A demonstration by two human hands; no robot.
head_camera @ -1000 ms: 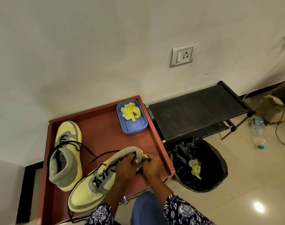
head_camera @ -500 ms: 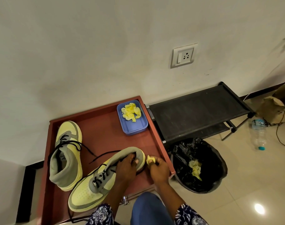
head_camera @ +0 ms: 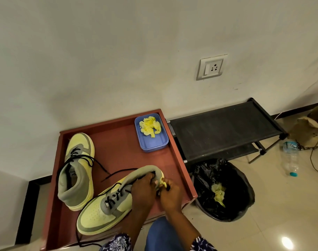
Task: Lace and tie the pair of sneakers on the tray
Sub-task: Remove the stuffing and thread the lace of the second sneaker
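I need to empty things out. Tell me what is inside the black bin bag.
A crumpled yellow paper wad lies inside the black bin bag. The bag's dark folds hide the bottom, so anything beneath the wad cannot be seen.

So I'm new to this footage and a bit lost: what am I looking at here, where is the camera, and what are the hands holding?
There is no machine here. A person wears a wide-angle camera on the head, looking down at their own two bare hands. On the floor by the wall sits a reddish tray. In it lie two yellow-green sneakers with loose black laces: the far sneaker at the left and the near sneaker in front of the person. A blue dish of crumpled yellow paper stands in the tray's far corner. The left hand grips the near sneaker's collar. The right hand pinches a yellow paper wad at that opening. Beside the tray stand a black bin and a low black rack.
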